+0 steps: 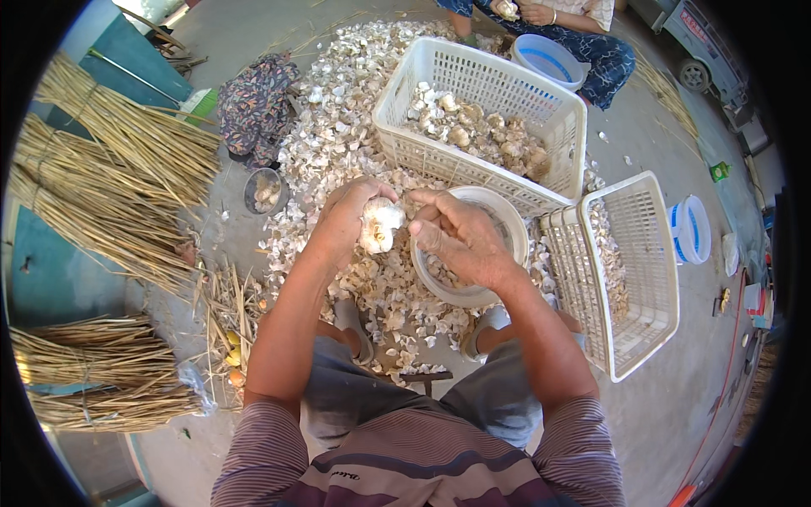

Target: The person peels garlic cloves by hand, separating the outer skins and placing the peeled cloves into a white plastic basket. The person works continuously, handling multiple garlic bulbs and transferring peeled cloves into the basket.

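Note:
My left hand (347,218) grips a whole garlic bulb (382,227), its papery skin partly torn on the side facing me. Just to the right, my right hand (466,237) is held over a round white bucket (521,237), thumb and fingers apart, with nothing seen between them. Pieces of garlic (441,271) show inside the bucket, partly hidden by that hand. A thick spread of garlic skins (374,285) covers the floor below. Beyond the bucket, a white slatted plastic crate (421,155) holds several garlic bulbs (475,127).
A second crate (649,266) with garlic pieces stands tilted at right. A person (583,44) sits beyond, holding garlic beside a blue-banded bucket (548,60). Floral cloth (256,108) and a bowl (265,190) lie left. Bundles of dry stalks (95,184) line the left side.

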Demonstrator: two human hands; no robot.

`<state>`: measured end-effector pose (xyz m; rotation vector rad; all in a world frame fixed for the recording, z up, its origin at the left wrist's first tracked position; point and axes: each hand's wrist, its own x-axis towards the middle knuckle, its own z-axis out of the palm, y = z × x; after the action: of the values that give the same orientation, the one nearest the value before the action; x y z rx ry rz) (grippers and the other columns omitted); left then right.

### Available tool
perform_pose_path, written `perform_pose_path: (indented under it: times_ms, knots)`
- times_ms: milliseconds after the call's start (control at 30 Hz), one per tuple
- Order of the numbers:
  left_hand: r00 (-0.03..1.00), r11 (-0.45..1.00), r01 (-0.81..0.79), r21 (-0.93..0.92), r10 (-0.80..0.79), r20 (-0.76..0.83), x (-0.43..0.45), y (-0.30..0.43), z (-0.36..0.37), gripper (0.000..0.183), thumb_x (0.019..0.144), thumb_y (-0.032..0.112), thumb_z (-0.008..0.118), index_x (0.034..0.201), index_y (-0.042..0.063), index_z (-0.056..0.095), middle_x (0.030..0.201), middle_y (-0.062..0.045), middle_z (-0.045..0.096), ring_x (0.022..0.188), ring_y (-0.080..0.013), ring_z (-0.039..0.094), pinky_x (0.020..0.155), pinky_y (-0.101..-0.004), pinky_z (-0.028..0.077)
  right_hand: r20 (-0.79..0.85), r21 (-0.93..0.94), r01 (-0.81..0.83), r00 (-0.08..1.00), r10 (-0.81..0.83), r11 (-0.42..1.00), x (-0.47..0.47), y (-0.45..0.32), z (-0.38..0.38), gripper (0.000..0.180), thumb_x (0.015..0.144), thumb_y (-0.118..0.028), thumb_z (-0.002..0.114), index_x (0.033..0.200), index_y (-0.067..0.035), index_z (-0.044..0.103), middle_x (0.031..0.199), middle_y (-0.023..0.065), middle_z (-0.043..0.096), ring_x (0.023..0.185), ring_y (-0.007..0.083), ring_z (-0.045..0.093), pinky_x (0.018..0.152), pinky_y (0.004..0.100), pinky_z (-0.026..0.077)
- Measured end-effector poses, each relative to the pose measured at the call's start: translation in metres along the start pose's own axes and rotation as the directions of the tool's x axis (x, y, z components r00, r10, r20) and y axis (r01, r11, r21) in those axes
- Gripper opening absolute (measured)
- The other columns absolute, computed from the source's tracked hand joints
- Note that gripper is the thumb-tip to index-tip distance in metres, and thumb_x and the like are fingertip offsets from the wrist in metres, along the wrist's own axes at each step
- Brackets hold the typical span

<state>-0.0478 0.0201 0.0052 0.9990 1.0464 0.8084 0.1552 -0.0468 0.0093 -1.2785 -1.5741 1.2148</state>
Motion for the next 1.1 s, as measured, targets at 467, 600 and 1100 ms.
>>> perform_pose_path:
  times_ms: [467,600,1100]
  knots:
    - [0.972,0.979,0.202,0.032,-0.204,0.114,-0.013,0.01,0.001,0.07,0.093,0.074,0.045,0.107,0.007,0.06,0.087,-0.004,0.064,0.072,-0.0114,0.06,0.049,-0.0256,0.044,-0.286,-0.326,0.418,0.811,-0.51,0.848,0.015,-0.009,0.032,0.011,0.088,-0.006,0.068,0.099,-0.003,0.067,0.088,0.015,0.063,0.072,0.0324,0.065,0.061,0.0382,0.051]
    - [0.995,0.99,0.087,0.115,-0.091,0.035,-0.022,0.01,0.008,0.063,0.094,0.07,0.047,0.108,0.01,0.059,0.084,-0.001,0.063,0.07,-0.009,0.055,0.045,-0.0243,0.038,-0.341,-0.311,0.382,0.81,-0.478,0.87,0.022,-0.006,0.03,0.008,0.089,-0.004,0.067,0.096,-0.002,0.065,0.086,0.0137,0.064,0.067,0.0279,0.063,0.059,0.0354,0.049]
    - [0.978,0.992,-0.067,0.107,0.087,-0.188,-0.02,0.005,-0.019,0.052,0.104,0.047,0.04,0.109,0.0,0.06,0.088,-0.006,0.061,0.074,-0.0107,0.056,0.052,-0.025,0.043,0.135,0.259,-0.176,0.98,0.145,0.95,0.031,-0.025,0.049,0.051,0.101,-0.033,0.059,0.136,0.002,0.047,0.083,0.0059,0.058,0.062,0.0103,0.057,0.054,0.0275,0.047]
